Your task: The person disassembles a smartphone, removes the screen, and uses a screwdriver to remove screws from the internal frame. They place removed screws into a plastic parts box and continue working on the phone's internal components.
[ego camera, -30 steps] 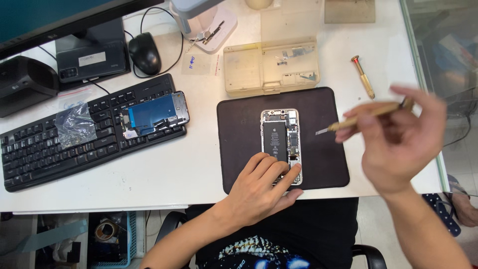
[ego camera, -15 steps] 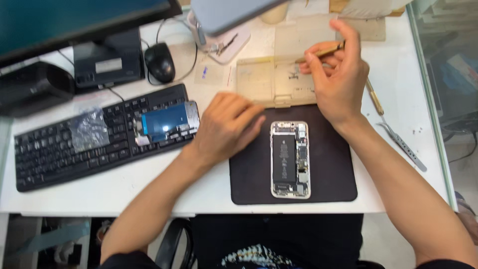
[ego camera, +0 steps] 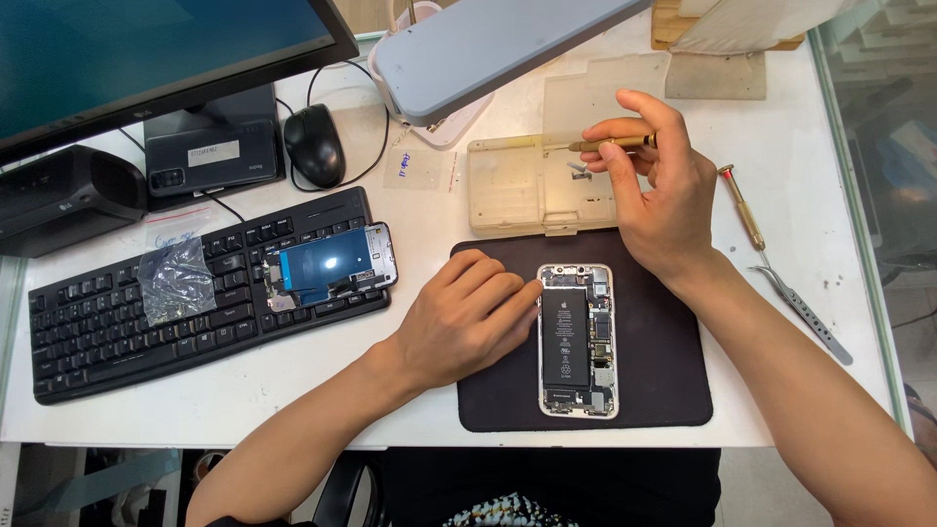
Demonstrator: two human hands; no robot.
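both hands shifted: left hand (ego camera: 467, 317) flat beside phone (ego camera: 578, 340); right hand (ego camera: 656, 190) pinching screwdriver (ego camera: 613, 144).

A white table (ego camera: 439, 210) carries a black keyboard (ego camera: 146, 312), mouse (ego camera: 313, 144), dark mat (ego camera: 664, 332) and tweezers (ego camera: 805, 312).

Monitor (ego camera: 146, 59): cut off by the top and left edges. Desk lamp head (ego camera: 488, 49): hides part of the table behind it. Screwdriver (ego camera: 610, 144): tip too small to tell; rear end hidden in the right hand (ego camera: 664, 195). Parts tray (ego camera: 532, 185): contents too small to identify. Opened phone (ego camera: 578, 340): left edge partly hidden by the left hand (ego camera: 468, 317). Plastic bag (ego camera: 176, 278): contents unclear.
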